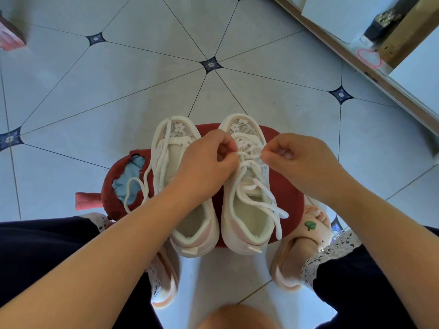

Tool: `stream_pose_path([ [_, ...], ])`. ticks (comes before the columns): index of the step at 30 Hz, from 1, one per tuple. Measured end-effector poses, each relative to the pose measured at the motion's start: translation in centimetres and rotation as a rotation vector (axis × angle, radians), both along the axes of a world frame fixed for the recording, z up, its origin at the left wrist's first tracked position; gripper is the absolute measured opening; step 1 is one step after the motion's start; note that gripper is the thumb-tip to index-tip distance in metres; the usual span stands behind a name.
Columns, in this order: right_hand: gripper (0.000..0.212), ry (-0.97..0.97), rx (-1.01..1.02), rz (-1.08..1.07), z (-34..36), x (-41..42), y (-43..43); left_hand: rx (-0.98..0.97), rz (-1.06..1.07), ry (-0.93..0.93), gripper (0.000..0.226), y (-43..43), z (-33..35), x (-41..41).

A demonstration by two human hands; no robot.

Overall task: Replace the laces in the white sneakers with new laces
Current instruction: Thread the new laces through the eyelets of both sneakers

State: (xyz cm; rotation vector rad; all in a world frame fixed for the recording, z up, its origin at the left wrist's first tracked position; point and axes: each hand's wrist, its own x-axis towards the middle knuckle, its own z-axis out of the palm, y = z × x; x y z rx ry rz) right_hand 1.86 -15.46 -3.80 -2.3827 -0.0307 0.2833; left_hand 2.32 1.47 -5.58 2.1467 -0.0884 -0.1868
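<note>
We judge the job about half done: our left hand (209, 160) and right hand (301, 160) each pinch the lace (247, 186) of the three-o'clock sneaker (229, 210), while the nine-o'clock sneaker (202, 233) lies nearly unlaced.

Glossy tiled floor (147, 74), lace-mesh sneakers (240, 125)

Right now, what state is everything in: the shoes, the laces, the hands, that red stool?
Left hand, fingers pinching the threaded lace.
Right hand, fingers pinching it too.
Threaded lace, slack, untied, ends hanging.
Sneaker under the hands, laced.
Other sneaker, mostly unlaced.
Loose lace, trailing onto the red stool.
Red stool, cover torn, blue padding showing.
</note>
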Motion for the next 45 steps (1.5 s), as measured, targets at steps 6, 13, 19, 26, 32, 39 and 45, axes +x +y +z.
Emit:
stream_pose_path([
  [6,0.013,0.023,0.108,-0.155,-1.5,1.2,0.1,-0.103,0.041,0.106,0.016,-0.1,-0.1,0.9],
  [13,0.014,0.059,0.130,-0.170,-1.3,1.5,0.4,-0.176,0.001,0.244,0.018,-0.1,-0.1,1.1],
  [19,0.037,0.346,0.339,-0.119,-0.1,0.2,0.7,-0.022,-0.042,0.180,0.022,-0.3,-0.1,1.4],
  [26,0.049,0.143,-0.038,0.066,-0.3,-0.2,1.1,0.188,-0.263,0.129,0.015,0.0,1.0,2.2],
  [32,0.041,-0.067,-0.178,0.127,-0.5,-1.1,1.3,0.556,-0.578,0.019,0.015,0.8,2.3,2.2],
  [39,0.019,-0.163,-0.116,0.104,-0.5,-1.2,1.2,0.318,-0.292,-0.001,0.010,0.4,1.9,1.2],
  [45,0.012,0.042,0.067,0.084,0.1,-1.0,1.1,0.374,-0.234,-0.030,0.009,0.1,2.2,0.7],
])
